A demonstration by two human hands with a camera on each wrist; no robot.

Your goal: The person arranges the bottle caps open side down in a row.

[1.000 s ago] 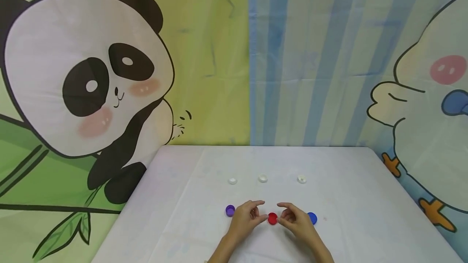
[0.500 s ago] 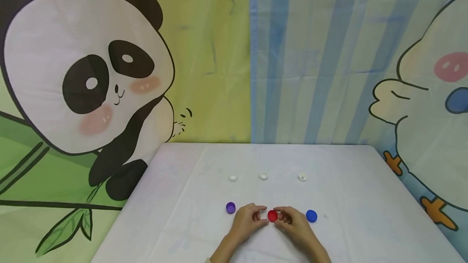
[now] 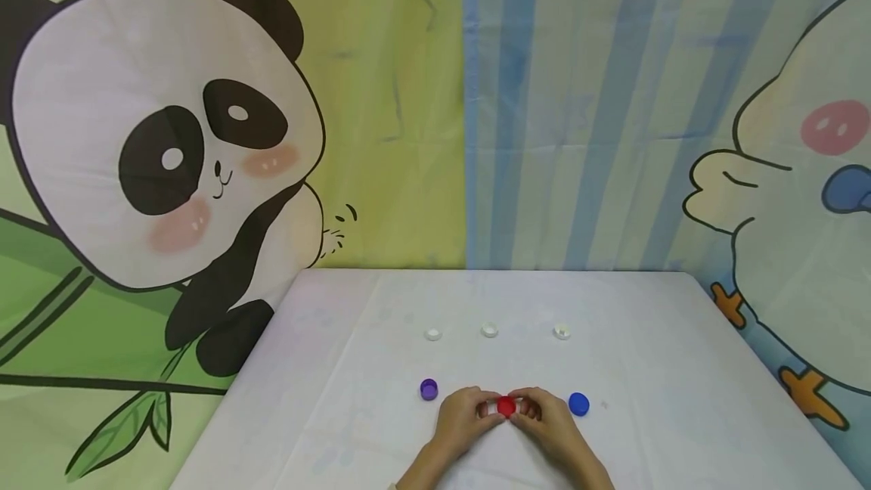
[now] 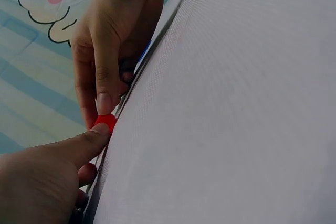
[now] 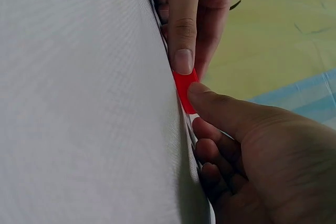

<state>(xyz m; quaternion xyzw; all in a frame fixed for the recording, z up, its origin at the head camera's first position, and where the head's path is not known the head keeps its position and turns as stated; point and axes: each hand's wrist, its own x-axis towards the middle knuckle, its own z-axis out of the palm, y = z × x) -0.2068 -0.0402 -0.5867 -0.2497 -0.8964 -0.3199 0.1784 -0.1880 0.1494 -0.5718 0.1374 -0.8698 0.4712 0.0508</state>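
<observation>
Left hand [image 3: 464, 420]: pinches the red cap [image 3: 506, 406] from the left, thumb at its near edge.
Right hand [image 3: 550, 423]: pinches the same cap from the right, thumb beside the other thumb.
Both hands: meet at the cap, clamped on it together.
Red cap: sits between the fingertips, at the near part of the bench [image 3: 680, 399]; cannot tell whether resting or lifted.
Purple cap [image 3: 429, 389]: lies near the left hand, on its left, hollow side up.
Blue cap [image 3: 578, 404]: lies near the right hand, on its right.
White caps [image 3: 489, 330]: form a row of three, farther back.
Backdrop [image 3: 395, 112]: shows a panda at left.
</observation>
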